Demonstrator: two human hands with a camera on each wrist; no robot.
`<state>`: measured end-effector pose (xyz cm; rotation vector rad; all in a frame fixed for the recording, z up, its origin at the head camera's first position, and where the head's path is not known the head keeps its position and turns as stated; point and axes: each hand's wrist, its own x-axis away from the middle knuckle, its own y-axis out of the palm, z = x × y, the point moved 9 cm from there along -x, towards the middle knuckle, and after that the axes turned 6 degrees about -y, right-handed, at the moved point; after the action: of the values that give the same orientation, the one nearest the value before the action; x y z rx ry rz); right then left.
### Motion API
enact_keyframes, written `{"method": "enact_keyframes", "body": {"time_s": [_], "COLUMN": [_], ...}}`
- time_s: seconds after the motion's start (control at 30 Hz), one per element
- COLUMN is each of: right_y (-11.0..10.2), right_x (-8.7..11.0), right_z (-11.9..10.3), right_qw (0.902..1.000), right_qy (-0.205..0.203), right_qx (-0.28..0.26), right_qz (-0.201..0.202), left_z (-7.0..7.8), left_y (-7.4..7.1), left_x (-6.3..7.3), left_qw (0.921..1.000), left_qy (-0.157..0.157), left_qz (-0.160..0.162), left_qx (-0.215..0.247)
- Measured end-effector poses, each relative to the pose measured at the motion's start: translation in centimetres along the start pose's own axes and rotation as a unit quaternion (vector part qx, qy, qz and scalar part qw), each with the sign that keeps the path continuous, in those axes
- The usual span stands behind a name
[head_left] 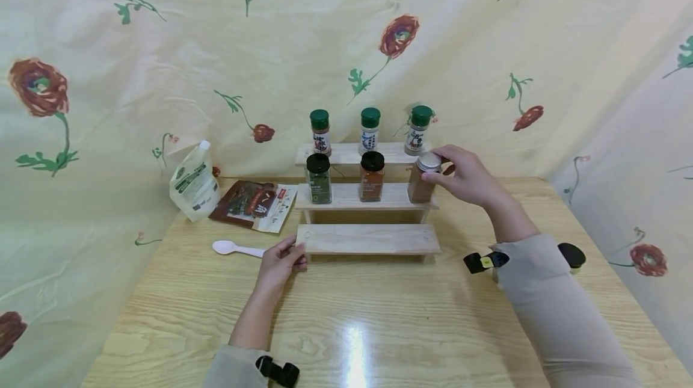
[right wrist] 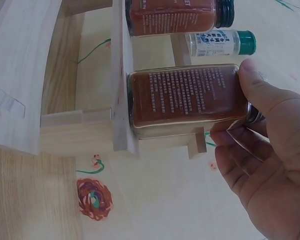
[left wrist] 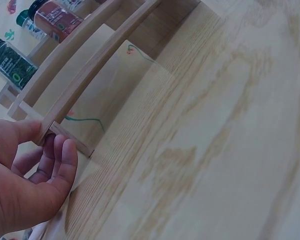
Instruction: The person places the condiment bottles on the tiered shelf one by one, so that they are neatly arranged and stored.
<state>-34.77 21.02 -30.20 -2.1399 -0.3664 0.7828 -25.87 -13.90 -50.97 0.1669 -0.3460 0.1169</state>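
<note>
A three-tier wooden spice rack [head_left: 368,239] stands on the table. At the right end of its middle tier is a square glass spice jar [right wrist: 185,95] of brown powder with a silver lid; my right hand [head_left: 465,174] grips it near the lid, and its base meets the shelf. My left hand [left wrist: 32,175] pinches the left end of the bottom tier between thumb and fingers. Also on the middle tier are a black-lidded jar of green herbs [head_left: 319,180] and a black-lidded jar of orange-red powder [head_left: 372,180]. Three green-capped shakers [head_left: 370,132] line the top tier.
Left of the rack lie a white spouted pouch [head_left: 195,183], a brown-and-white food packet [head_left: 251,204] and a white plastic spoon [head_left: 235,248]. A round black-topped object [head_left: 572,254] sits partly behind the right sleeve. Floral cloth hangs behind the table.
</note>
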Motion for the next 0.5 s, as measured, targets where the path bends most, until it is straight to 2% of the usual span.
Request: {"method": "enact_keyframes", "body": {"time_s": [0.3,0.5], "right_y": [0.3,-0.1], "right_x": [-0.3,0.8], "right_z": [-0.1,0.5], "right_qw": [0.9998,0.9989], "right_qy": [0.015,0.036], "right_qx": [0.005,-0.007], "right_qz": [0.015,0.031], "left_z": [0.0,-0.1], "left_y": [0.0,-0.1], "left_x": [0.2,0.1], "left_qw": [1.0,1.0], "left_qy": [-0.002,-0.002], "left_qz": [-0.001,0.001], "left_qx": [-0.005,-0.004]}}
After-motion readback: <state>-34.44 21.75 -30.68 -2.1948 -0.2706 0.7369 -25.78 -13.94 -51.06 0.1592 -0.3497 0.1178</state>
